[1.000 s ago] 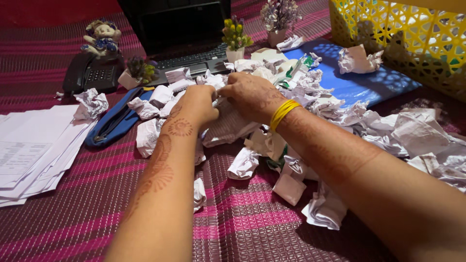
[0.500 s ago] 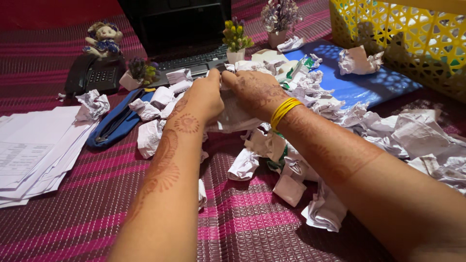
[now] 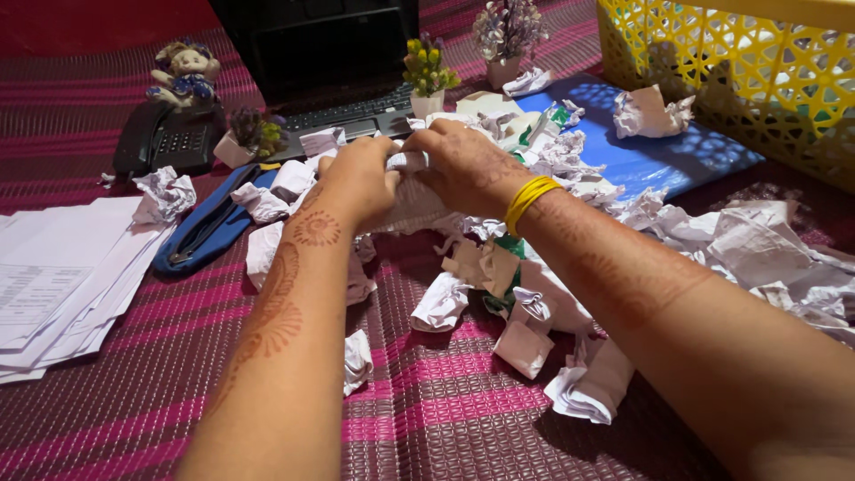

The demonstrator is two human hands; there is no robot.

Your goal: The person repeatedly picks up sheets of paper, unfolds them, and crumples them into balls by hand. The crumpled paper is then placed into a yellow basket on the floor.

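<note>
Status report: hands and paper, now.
Left hand and right hand both gripping one crumpled paper above cloth. Loose paper wads scattered all around.

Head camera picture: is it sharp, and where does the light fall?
Head view: mostly sharp; both forearms at the bottom edge look stretched and soft. The yellow basket casts a patterned shadow on the blue sheet. Both hands, left hand and right hand, are evenly lit.

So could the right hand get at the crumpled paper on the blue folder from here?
Probably yes: the right hand is busy gripping a paper wad with the left hand, but only low paper scraps lie before the crumpled paper on the blue folder.
</note>
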